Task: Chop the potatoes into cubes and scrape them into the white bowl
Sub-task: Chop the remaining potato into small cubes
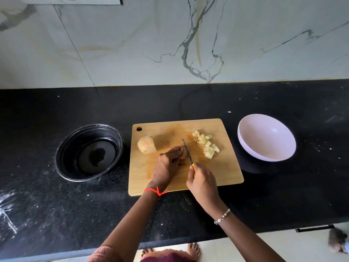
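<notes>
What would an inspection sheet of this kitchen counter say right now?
Surface: black speckled counter, with a wooden cutting board in the middle.
Job's things: half potato on the board's left; potato cubes piled on its right; white bowl empty, right of the board; knife with its blade over the board.
Clutter: dark bowl left of the board; white specks scattered on the counter.
Hands: left hand lies straight-fingered beside the blade, and what it steadies is hidden; right hand grips the knife handle.
Cables: nothing seen.
Surroundings: marble-patterned wall behind; bare feet on a pale floor below.
</notes>
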